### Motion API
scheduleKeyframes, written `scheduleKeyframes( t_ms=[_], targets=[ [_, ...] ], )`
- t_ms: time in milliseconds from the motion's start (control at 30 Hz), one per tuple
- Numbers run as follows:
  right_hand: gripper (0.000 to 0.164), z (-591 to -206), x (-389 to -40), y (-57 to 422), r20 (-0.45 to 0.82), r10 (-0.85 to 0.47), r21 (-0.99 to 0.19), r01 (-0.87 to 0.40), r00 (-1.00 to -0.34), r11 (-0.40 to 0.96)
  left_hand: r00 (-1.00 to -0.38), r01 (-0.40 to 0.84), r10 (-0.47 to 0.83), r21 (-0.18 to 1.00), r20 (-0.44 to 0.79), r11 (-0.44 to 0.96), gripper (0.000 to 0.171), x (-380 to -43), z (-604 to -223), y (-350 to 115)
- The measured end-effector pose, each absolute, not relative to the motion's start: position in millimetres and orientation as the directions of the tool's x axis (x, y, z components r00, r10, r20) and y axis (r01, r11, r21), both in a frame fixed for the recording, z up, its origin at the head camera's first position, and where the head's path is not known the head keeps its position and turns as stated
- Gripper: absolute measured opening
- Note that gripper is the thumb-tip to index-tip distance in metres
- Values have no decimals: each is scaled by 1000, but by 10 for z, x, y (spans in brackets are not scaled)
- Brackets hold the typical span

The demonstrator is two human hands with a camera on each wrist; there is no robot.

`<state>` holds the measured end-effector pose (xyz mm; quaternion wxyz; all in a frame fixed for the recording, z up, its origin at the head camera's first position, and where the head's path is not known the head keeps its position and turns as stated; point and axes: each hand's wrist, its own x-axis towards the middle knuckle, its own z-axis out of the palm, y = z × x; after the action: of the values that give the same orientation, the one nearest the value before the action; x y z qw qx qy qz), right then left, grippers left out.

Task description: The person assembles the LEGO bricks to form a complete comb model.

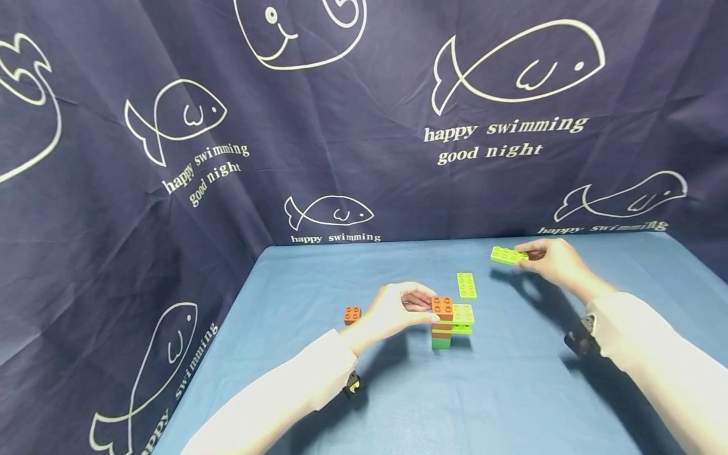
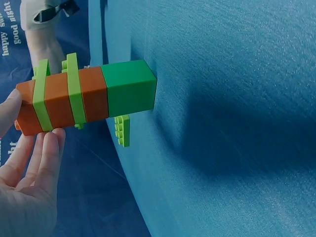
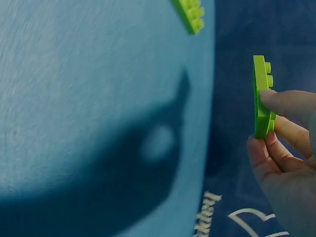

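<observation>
My left hand (image 1: pixel 396 307) grips the top of an upright tower of building bricks (image 1: pixel 442 308), thumb on one side and fingers on the other. In the left wrist view, the stack (image 2: pixel 93 94) has a green brick at its base, then orange bricks alternating with two lime plates that stick out sideways. I cannot tell whether its base touches the table. Over the far right of the table, my right hand (image 1: pixel 553 260) pinches a lime studded plate (image 3: pixel 261 106) by one end, held above the surface. Another lime plate (image 1: pixel 466 285) lies between the tower and that hand.
An orange brick (image 1: pixel 352 313) sits on the blue-covered table (image 1: pixel 483 404), left of the tower and partly behind my left wrist. A dark blue curtain (image 1: pixel 398 170) printed with fish hangs along the table's back and left edges.
</observation>
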<state>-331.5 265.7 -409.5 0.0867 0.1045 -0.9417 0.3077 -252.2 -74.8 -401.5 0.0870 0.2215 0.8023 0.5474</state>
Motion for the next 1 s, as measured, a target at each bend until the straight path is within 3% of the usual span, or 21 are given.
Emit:
scheduleKeyframes(
  t_ms=[233, 600, 1000],
  targets=[
    [34, -3861, -3148, 2493, 327, -201, -543, -358, -923, 760, -885, 282, 452, 903, 114, 324, 32, -2546, -4052, -755],
    [31, -3492, -2782, 2096, 362, -312, -576, -474, -879, 667, -890, 290, 439, 896, 124, 335, 30, -2357, -3792, -740],
    [32, -3376, -2488, 1833, 387, -402, -612, -557, -830, 561, -892, 290, 432, 903, 135, 316, 30, -2345, -3824, -735]
  ],
)
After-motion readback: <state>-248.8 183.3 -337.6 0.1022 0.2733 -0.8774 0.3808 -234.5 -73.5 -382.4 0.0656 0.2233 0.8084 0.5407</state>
